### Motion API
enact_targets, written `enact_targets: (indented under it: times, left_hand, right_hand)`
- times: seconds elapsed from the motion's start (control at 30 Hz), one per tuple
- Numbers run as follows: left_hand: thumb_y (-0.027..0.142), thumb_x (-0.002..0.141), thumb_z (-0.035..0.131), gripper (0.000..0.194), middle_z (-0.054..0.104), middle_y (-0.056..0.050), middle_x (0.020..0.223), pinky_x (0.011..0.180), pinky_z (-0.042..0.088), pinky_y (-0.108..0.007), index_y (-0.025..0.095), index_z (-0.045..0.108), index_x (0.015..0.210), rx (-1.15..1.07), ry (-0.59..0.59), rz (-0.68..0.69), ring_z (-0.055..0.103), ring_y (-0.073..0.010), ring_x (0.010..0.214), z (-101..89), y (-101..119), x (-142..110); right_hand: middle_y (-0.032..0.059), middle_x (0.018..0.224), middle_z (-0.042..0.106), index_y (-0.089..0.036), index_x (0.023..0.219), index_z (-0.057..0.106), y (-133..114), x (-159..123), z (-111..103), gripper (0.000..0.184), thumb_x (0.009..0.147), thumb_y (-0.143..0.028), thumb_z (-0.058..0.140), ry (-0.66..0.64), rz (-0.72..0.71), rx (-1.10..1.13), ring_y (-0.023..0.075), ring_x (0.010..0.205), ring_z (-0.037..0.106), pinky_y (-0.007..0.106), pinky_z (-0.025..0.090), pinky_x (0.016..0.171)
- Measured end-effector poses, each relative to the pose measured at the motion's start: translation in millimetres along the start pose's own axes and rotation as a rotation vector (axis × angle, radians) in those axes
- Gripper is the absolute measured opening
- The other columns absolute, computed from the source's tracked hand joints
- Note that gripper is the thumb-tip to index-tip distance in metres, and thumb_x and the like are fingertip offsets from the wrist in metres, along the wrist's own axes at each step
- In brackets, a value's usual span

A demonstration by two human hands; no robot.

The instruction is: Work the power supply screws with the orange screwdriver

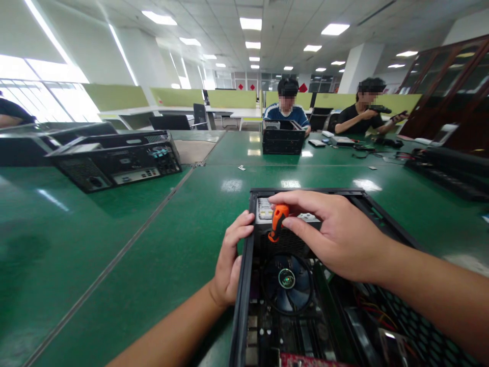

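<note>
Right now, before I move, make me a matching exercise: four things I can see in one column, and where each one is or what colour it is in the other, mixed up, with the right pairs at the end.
Things:
1. Small tool
2. Fan
3. Left hand
4. Tabletop

Places and colours:
A. Against the side of the open case
B. Shiny green
C. Inside the case, facing up
D. Orange and black, between the fingers of the right hand

Right pairs: 1-D, 2-C, 3-A, 4-B
</note>
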State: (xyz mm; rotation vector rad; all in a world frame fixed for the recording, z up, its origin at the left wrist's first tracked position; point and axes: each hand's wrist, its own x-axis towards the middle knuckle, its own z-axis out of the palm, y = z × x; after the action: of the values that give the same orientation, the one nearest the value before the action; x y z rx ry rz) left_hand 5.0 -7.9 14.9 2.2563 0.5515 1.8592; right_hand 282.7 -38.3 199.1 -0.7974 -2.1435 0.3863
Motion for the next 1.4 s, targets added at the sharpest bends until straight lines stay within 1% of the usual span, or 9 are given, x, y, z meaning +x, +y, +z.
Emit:
enact_targets:
  times: [0.23, 0.47, 0.53, 0.63, 0.7, 0.87, 1.03, 1.23, 1.4]
  left_hand:
    - [0.037, 0.129, 0.068, 0.055, 0.078, -0.013, 0.187, 0.154, 0.059, -0.058, 0.033, 0.068, 0.185, 0.001, 0.011, 0.002, 0.07, -0.0333, 0.184, -0.3, -3, -1]
    - [0.038, 0.129, 0.07, 0.055, 0.079, -0.014, 0.185, 0.152, 0.06, -0.065, 0.034, 0.069, 0.183, 0.007, 0.018, -0.026, 0.071, -0.0371, 0.182, -1.5, -7, -8]
    - [0.037, 0.128, 0.07, 0.056, 0.079, -0.014, 0.186, 0.153, 0.059, -0.064, 0.034, 0.069, 0.184, 0.007, 0.013, -0.019, 0.07, -0.0368, 0.183, -1.8, -7, -8]
    - [0.036, 0.128, 0.07, 0.057, 0.077, -0.013, 0.187, 0.154, 0.058, -0.062, 0.033, 0.068, 0.185, 0.002, 0.004, -0.014, 0.069, -0.0358, 0.184, -2.2, -6, -7]
    - [0.037, 0.128, 0.07, 0.056, 0.078, -0.013, 0.186, 0.154, 0.059, -0.062, 0.034, 0.068, 0.184, 0.002, 0.009, -0.021, 0.069, -0.036, 0.184, -1.8, -6, -6]
    - [0.043, 0.128, 0.069, 0.055, 0.079, -0.01, 0.185, 0.152, 0.063, -0.071, 0.037, 0.069, 0.183, 0.009, 0.027, -0.009, 0.072, -0.0401, 0.181, 1.7, -3, -4]
    - [0.048, 0.132, 0.059, 0.053, 0.076, -0.006, 0.189, 0.156, 0.061, -0.066, 0.039, 0.066, 0.184, 0.046, 0.026, -0.041, 0.072, -0.0398, 0.183, 1.5, -5, -10]
    - [0.053, 0.131, 0.065, 0.055, 0.072, -0.005, 0.194, 0.157, 0.059, -0.071, 0.04, 0.065, 0.185, 0.005, 0.036, -0.073, 0.068, -0.0448, 0.186, -0.7, -14, -22]
    - [0.048, 0.128, 0.076, 0.058, 0.074, -0.01, 0.192, 0.158, 0.057, -0.074, 0.039, 0.067, 0.184, -0.056, 0.033, -0.06, 0.067, -0.044, 0.186, -1.1, -13, -21]
  right_hand:
    - [0.0139, 0.144, 0.101, -0.018, 0.144, 0.093, -3, 2, -1, 0.039, 0.114, -0.012, 0.068, -0.025, 0.026, 0.022, 0.0287, 0.131, 0.098, 0.046, 0.077, 0.123]
    - [0.0067, 0.112, 0.098, -0.023, 0.114, 0.088, -8, 4, 1, 0.007, 0.108, -0.019, 0.089, -0.029, 0.091, 0.047, 0.0254, 0.098, 0.093, 0.039, 0.077, 0.095]
    - [0.0097, 0.12, 0.1, -0.021, 0.121, 0.091, -6, 4, 1, 0.012, 0.112, -0.018, 0.083, -0.043, 0.067, 0.029, 0.0269, 0.105, 0.095, 0.041, 0.078, 0.101]
    - [0.0166, 0.148, 0.099, -0.016, 0.146, 0.092, -4, 2, 0, 0.035, 0.119, -0.017, 0.07, -0.07, 0.003, 0.011, 0.0304, 0.133, 0.097, 0.047, 0.076, 0.123]
    - [0.0169, 0.155, 0.098, -0.015, 0.152, 0.092, -8, 0, -2, 0.041, 0.12, -0.017, 0.066, -0.067, -0.029, 0.018, 0.0307, 0.144, 0.095, 0.048, 0.074, 0.131]
    - [0.0056, 0.152, 0.1, -0.027, 0.147, 0.096, -32, -3, -14, 0.038, 0.117, -0.018, 0.073, -0.114, -0.011, 0.13, 0.0284, 0.139, 0.098, 0.043, 0.077, 0.126]
    - [0.0073, 0.146, 0.102, -0.025, 0.142, 0.096, -35, -6, -14, 0.038, 0.116, -0.013, 0.071, -0.183, -0.069, 0.165, 0.0264, 0.133, 0.099, 0.04, 0.078, 0.122]
    - [0.0051, 0.146, 0.101, -0.026, 0.143, 0.093, -29, -6, -10, 0.037, 0.117, -0.013, 0.071, -0.237, -0.047, 0.193, 0.025, 0.132, 0.098, 0.039, 0.076, 0.122]
    - [0.0065, 0.147, 0.101, -0.025, 0.143, 0.09, -29, -7, -10, 0.035, 0.118, -0.011, 0.071, -0.243, -0.074, 0.189, 0.0243, 0.133, 0.097, 0.038, 0.075, 0.122]
